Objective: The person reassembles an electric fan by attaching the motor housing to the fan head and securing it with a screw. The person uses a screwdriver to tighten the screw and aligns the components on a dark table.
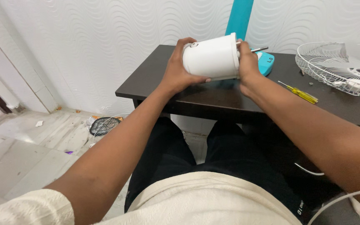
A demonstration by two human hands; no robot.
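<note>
The white cylindrical plastic motor housing (211, 57) is being held above the dark worktop (213, 98), clasped at its rear by the left hand (180, 68) and at its shaft end by the right hand (248, 62), both closed around it. It seems the housing is being turned and inspected. The yellow-handled screwdriver (298, 92), lying just right of the right hand, is likely needed next.

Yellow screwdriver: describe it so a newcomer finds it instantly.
Start at the dark table against the white wall. The screwdriver lies on it, to the right of the right hand, before the white wire fan guard. It is the only slim, clear-yellow-handled tool there.
</note>
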